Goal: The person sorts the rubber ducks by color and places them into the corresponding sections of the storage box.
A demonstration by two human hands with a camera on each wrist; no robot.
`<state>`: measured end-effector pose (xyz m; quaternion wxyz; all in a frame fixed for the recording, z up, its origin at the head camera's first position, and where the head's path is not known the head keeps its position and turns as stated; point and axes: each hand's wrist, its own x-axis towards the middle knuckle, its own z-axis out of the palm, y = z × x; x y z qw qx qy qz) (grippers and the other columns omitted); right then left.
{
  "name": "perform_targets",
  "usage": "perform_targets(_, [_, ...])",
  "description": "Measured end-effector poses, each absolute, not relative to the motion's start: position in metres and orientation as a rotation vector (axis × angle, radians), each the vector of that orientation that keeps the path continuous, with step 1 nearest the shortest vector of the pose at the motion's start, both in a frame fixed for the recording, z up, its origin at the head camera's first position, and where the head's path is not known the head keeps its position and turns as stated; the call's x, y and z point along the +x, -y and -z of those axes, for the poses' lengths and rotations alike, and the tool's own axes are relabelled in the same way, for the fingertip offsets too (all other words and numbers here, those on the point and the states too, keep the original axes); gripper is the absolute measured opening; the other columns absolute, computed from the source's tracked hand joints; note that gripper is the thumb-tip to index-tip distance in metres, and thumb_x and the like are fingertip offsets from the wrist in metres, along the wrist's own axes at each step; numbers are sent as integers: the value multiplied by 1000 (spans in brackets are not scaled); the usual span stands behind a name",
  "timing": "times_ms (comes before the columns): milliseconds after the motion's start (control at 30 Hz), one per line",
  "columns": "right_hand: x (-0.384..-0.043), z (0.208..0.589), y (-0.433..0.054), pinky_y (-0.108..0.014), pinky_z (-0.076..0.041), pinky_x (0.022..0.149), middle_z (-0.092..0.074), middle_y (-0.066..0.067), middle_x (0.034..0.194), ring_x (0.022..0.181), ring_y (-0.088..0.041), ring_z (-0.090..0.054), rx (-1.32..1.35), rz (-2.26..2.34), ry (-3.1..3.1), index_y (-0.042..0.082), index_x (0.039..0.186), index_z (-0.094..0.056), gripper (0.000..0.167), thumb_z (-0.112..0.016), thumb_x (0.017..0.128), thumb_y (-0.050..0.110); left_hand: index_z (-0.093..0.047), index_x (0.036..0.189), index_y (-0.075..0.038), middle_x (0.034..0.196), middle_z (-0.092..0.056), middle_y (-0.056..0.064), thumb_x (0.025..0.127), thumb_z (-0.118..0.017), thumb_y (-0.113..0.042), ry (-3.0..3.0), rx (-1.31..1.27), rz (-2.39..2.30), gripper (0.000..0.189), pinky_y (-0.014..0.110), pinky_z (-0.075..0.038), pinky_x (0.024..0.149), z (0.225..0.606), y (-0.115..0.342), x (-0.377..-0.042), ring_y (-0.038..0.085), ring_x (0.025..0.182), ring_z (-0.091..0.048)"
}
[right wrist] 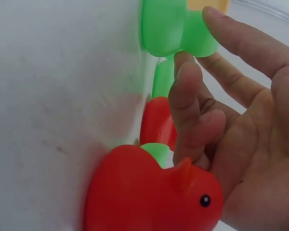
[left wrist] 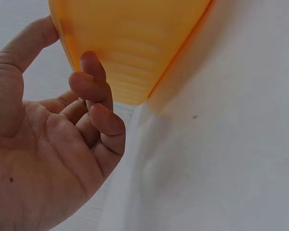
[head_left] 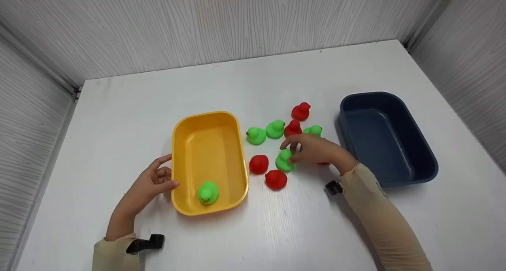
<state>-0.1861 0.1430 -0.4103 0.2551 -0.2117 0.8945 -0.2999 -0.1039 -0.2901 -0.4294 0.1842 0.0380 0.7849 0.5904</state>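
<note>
My left hand (head_left: pixel 148 182) holds the near left side of a yellow plastic tub (head_left: pixel 209 144), thumb at the rim and fingers along the outer wall. Inside the tub sits one green rubber duck (head_left: pixel 208 192). Over the cluster of ducks, my right hand (head_left: pixel 316 148) has its thumb and fingers around the head of another green rubber duck (head_left: pixel 284 162), which stands upright on the table. In the right wrist view the thumb touches that duck (right wrist: pixel 166 26) on one side, with fingertips on the other. A red rubber duck (right wrist: pixel 144 192) is close below that hand.
Several red and green ducks lie between the two tubs, among them a red one (head_left: pixel 276 180), another red one (head_left: pixel 259 164) and a green one (head_left: pixel 256 135). At the right stands a dark blue tub (head_left: pixel 389 140). Pale panels (head_left: pixel 237 25) border the white table.
</note>
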Motion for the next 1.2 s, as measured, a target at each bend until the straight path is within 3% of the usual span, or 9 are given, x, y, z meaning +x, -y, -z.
perform_targets(633, [-182,401,-150,-28,-48,75,-63,-6,100,91,-20,-57,-601,903,-2441,14,117,-63,31,-70,87,14,-27,149,-8,93,-58,-1,88,-68,-9,-2239,116,-1635,74,21,-47,70,429,291,-105,8,74,-54])
perform_targets(1200, [-174,375,-151,-33,-50,82,-65,-4,100,92,-20,-59,-718,1020,-2472,12,116,-64,29,-70,88,17,-26,149,-7,93,-58,-1,88,-68,-9,-2212,116,-1657,74,21,-48,70,429,291,-104,8,74,-54])
